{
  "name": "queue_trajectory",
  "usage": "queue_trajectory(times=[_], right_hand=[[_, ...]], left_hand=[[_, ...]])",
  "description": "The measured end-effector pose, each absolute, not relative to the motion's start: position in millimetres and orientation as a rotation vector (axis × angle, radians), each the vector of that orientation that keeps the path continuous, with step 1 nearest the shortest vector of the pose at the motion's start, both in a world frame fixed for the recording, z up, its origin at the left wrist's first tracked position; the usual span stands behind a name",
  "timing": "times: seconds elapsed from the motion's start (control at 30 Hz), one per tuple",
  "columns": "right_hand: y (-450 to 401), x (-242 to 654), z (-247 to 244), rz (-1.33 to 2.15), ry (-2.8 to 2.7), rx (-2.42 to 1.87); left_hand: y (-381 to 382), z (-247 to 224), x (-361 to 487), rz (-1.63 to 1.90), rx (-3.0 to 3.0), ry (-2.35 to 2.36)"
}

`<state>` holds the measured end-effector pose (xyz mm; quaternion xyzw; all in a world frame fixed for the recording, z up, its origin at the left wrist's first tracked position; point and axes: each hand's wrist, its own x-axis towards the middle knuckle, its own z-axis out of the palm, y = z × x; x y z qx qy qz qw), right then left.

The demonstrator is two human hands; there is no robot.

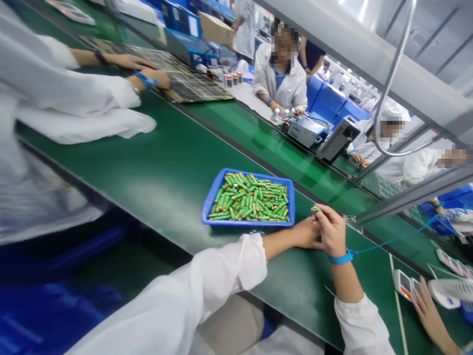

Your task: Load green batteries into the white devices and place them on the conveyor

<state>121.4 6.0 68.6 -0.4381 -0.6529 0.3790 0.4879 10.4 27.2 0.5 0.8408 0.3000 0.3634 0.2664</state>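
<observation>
R hand (330, 229): I see it holding one small green part (317, 209), pinched btwn thumb & fingertips, raised above the tabletop, just R of the tray.
L hand (307, 232): just beside the tray's near R corner, fingers partly behind R hand; from my end I can't tell if it's wide, narrow or gripping smth.
Tray (248, 224): blue, on the green table (173, 162), L of both hands; L forearm passes close by its near side.
Green parts (251, 199): lots, loose pile in the tray, lying at mixed angles, some w/ yellowish ends.
Wrist strap (340, 257): blue, on R wrist; thin blue cord (393, 241) runs off to the R.
Sleeves (221, 266): white, both arms, ends short of the wrists.
Co-worker at L (84, 88): white coat, both hands on a dark panel (195, 86), well apart from the tray.
Co-worker's hand at R (428, 313): fingers at the edge of a white gadget (403, 284); can't tell if touching.
Across the table: I've got a seated person (283, 81), white coat, nr a blue-and-grey machine (306, 130).
</observation>
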Motion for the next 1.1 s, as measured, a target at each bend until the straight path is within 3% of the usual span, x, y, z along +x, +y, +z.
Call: queue_trajectory(times=[0.17, 0.3, 0.67, 1.1], right_hand=[[-26, 236, 49, 0.557, -1.495, -1.381], [-51, 282, 24, 0.506, -1.518, -1.523], [-63, 252, 17, 0.267, -1.983, -1.421], [-70, 251, 25, 0.341, -2.045, -1.362]], left_hand=[[26, 4, -2, 0.785, 2.392, 0.759], [21, 8, -2, 0.714, 2.362, 0.826], [17, 11, -4, 0.673, 2.361, 0.839], [16, 12, -5, 0.664, 2.340, 0.847]])
